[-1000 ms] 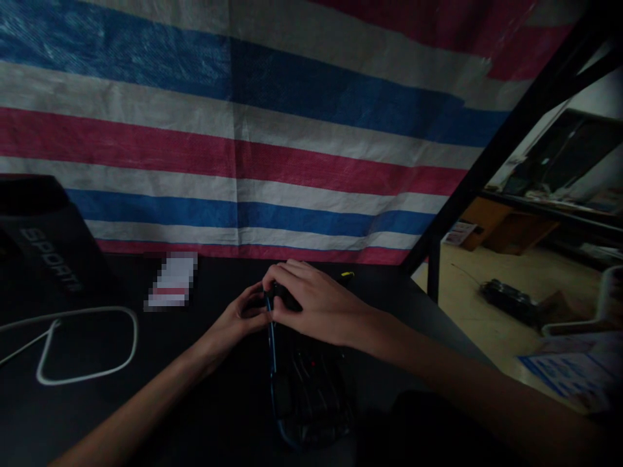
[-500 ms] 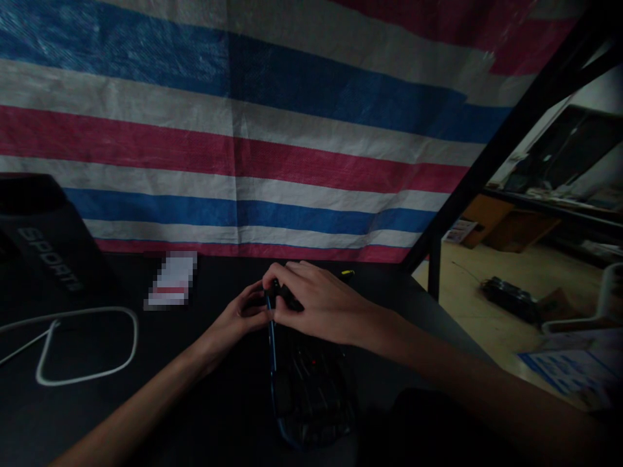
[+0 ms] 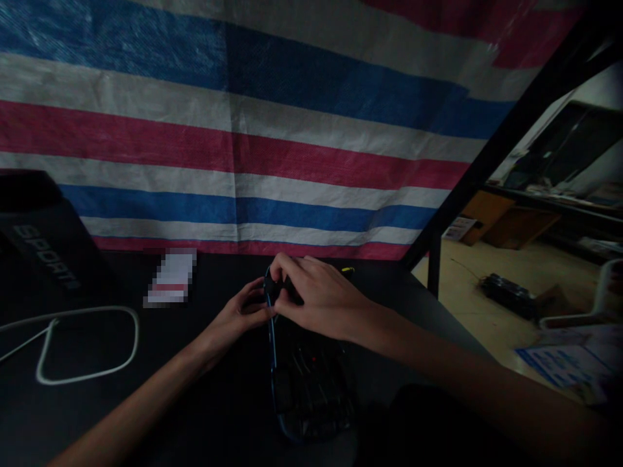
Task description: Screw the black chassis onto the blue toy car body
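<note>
A dark toy car (image 3: 314, 383) with a blue edge lies on the black table, its underside apparently facing up; a small red spot shows in its middle. My left hand (image 3: 246, 308) grips the far left edge of the car between thumb and fingers. Over the car's far end, my right hand (image 3: 316, 292) is closed, with thumb and forefinger pinching a round black part (image 3: 273, 287) that looks like a wheel. Shadow and the right hand hide most of that end.
On the table (image 3: 204, 415) stand a dark bottle marked SPORTS (image 3: 43, 240) at left, a blurred white card (image 3: 171, 275) and a looped white cable (image 3: 87, 379). A yellow-tipped item (image 3: 347, 270) lies behind my right hand. A striped sheet (image 3: 292, 149) hangs behind; a black frame post (image 3: 433, 259) rises at right.
My right hand has shifted slightly up and to the right at the car's far end, uncovering more of the round black part. My left hand has stayed in place.
</note>
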